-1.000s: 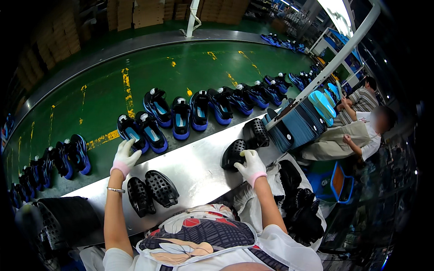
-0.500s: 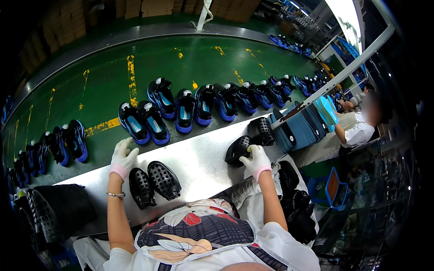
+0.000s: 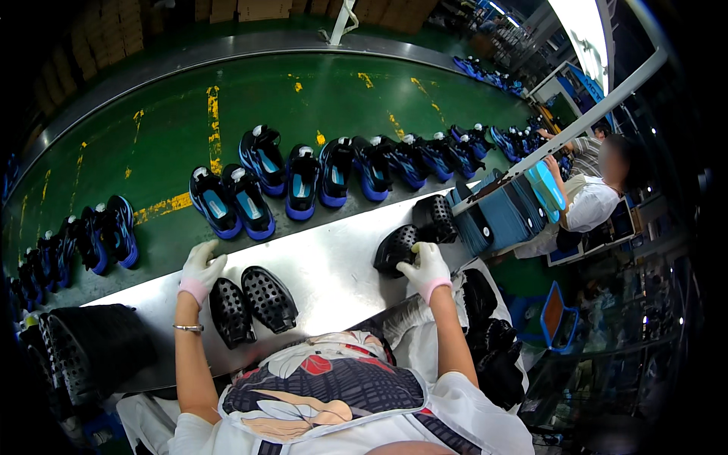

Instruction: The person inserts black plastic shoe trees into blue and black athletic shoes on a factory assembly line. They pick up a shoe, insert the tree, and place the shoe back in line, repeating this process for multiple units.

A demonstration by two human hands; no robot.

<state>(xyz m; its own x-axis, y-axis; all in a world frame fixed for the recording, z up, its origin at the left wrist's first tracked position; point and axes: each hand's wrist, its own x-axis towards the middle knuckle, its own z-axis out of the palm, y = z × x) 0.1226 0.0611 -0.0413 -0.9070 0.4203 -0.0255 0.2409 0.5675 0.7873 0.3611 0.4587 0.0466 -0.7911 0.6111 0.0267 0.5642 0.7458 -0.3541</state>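
My left hand, in a white glove with a pink cuff, is over the metal table, fingers apart and empty. Just right of it lie two black perforated shoe forms. My right hand, gloved the same way, has thumb and fingers closed on the near end of another black perforated shoe form, which rests on the table. A further black form lies just beyond it. Past the table's far edge, black and blue sneakers with light blue insoles stand in a row on the green surface.
Stacked dark blue insoles stand at the table's right end, beside a slanted white pole. More black forms are at my right and a large black bundle at my left. A co-worker is at the right with bright blue pieces.
My left hand has come slightly down toward the near pair of forms. The sneakers appear a little farther left. The co-worker at the right has shifted posture; my right hand stays at the same form.
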